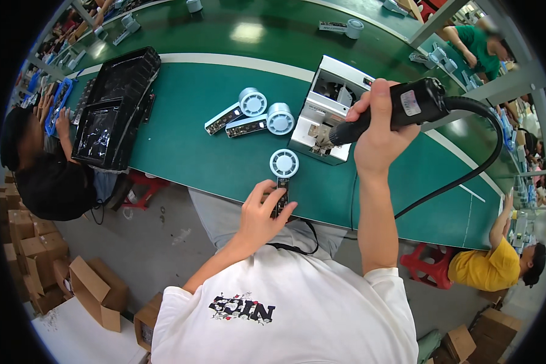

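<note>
A light-blue handheld fan [284,164] with an exposed circuit board in its handle lies near the bench's front edge. My left hand [262,213] rests on that handle, its thumb and fingers on either side. In my right hand [382,142] is a black electric screwdriver [428,96] with a thick cable, held in a closed grip. Its tip is down at the front of a white and silver box-shaped machine [312,114], probably a screw feeder; the exact contact is too small to tell. Two similar fans, a left one [253,103] and a right one [280,119], lie left of the machine.
Black plastic trays [120,82] stand at the bench's left end. Beyond a white strip, a green conveyor [194,30] carries more fans [353,28]. The screwdriver cable [497,148] loops at right. Co-workers sit left and right; red stools [428,267] and cardboard boxes [97,291] are on the floor.
</note>
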`<act>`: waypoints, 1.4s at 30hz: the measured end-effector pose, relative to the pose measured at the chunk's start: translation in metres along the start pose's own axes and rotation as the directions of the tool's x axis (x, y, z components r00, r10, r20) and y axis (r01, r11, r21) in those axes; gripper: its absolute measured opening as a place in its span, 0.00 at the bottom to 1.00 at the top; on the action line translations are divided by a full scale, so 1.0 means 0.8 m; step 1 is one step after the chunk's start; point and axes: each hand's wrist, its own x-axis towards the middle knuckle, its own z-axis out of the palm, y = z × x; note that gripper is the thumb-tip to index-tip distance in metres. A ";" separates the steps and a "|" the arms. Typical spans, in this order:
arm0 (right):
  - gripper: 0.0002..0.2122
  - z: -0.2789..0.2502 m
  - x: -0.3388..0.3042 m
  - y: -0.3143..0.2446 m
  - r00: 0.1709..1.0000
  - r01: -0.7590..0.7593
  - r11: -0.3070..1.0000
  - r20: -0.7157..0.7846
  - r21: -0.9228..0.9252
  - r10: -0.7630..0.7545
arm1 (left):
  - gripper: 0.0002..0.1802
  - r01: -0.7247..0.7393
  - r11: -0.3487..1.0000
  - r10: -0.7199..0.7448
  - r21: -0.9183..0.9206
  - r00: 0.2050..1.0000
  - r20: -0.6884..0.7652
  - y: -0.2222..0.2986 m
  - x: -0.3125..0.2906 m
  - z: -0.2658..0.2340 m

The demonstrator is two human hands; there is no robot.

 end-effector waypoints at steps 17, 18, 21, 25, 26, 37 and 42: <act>0.12 -0.013 -0.076 -0.023 0.987 -0.158 0.970 0.061 0.186 0.149 | 0.34 -0.441 0.897 0.434 0.036 0.893 0.116 -0.039 0.010 -0.005; 0.13 -0.013 -0.079 -0.026 0.986 -0.154 0.968 0.090 0.196 0.139 | 0.33 -0.443 0.896 0.439 0.035 0.895 0.083 -0.044 0.007 0.001; 0.15 -0.005 -0.088 -0.029 0.985 -0.144 0.967 0.126 0.209 0.120 | 0.35 -0.488 0.866 0.487 0.112 0.873 0.030 -0.050 0.004 0.006; 0.14 0.000 -0.095 -0.017 0.980 -0.133 0.987 0.159 0.086 0.119 | 0.34 -0.459 0.879 0.461 0.128 0.887 0.015 -0.047 0.005 0.012; 0.14 0.002 -0.096 -0.014 0.979 -0.144 0.986 0.154 0.080 0.131 | 0.33 -0.460 0.880 0.463 0.120 0.886 0.000 -0.047 0.004 0.013; 0.14 0.012 -0.099 0.003 0.977 -0.164 0.984 0.150 0.072 0.152 | 0.31 -0.469 0.875 0.476 0.118 0.878 -0.041 -0.054 0.003 0.022; 0.14 0.015 -0.099 0.006 0.976 -0.172 0.984 0.142 0.052 0.163 | 0.33 -0.486 0.864 0.496 0.133 0.867 -0.050 -0.055 0.002 0.024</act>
